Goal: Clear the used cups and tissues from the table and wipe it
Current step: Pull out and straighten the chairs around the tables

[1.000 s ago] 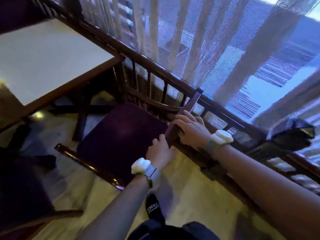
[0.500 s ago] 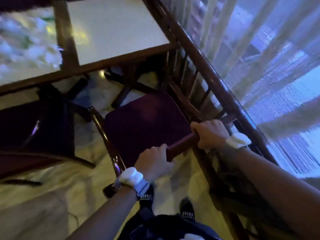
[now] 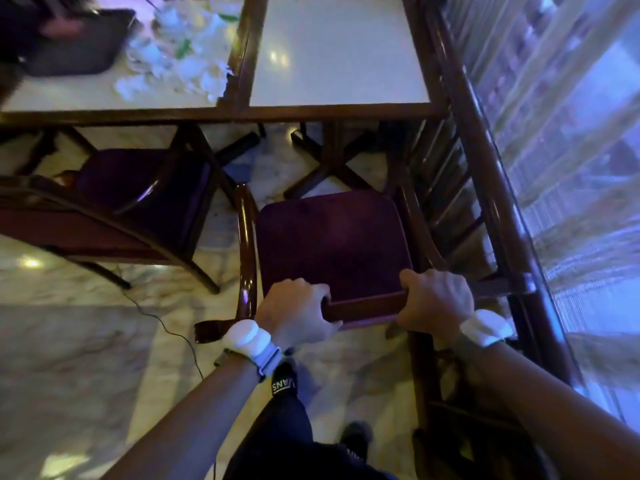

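A dark wooden chair (image 3: pixel 332 247) with a maroon seat stands in front of me, facing the tables. My left hand (image 3: pixel 298 315) and my right hand (image 3: pixel 434 303) both grip the top rail of its backrest. A white-topped table (image 3: pixel 339 50) with a dark wood frame lies beyond the seat. On the adjoining table (image 3: pixel 69 95) to the left sits a blurred pile of white tissues (image 3: pixel 180 60) and a dark tray (image 3: pixel 79 43). No cups can be made out in the blur.
A second maroon chair (image 3: pixel 138 188) stands to the left, angled under the left table. A dark wooden railing (image 3: pixel 485 168) with sheer curtains runs along the right. A thin cable (image 3: pixel 166 327) lies on the marble floor. My shoes show below.
Holding the backrest with both hands, I have turned the chair square to the table. The view has swung left, bringing the tissue pile and tray into sight.
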Demonstrator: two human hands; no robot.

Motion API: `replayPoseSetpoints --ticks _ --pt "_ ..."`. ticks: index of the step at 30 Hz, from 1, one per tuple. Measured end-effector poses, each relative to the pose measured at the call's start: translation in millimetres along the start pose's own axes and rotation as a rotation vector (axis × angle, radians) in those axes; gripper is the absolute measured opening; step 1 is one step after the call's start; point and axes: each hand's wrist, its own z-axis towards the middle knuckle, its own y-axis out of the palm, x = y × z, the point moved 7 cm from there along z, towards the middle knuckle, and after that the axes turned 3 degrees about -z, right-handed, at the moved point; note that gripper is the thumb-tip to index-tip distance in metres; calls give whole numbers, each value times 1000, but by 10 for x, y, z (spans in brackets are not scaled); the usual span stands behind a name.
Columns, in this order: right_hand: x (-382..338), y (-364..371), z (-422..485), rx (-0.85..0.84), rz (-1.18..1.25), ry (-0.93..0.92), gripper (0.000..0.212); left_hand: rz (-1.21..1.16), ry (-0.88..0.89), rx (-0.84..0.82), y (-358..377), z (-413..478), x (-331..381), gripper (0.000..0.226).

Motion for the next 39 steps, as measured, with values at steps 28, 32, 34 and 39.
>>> replayPoseSetpoints --ticks 28,32,34,39 --pt "-310 -602 1841 36 50 48 24 1 -4 41 -819 1505 -1231 48" --pt "-402 -697 2188 43 46 56 24 30 7 104 -1012 1736 -1488 47" --pt "-419 -742 2342 43 48 65 24 35 12 108 -1075 1856 -1579 47" --pt "-397 -841 2653 47 40 108 21 23 35 101 -1193 2147 -1724 45"
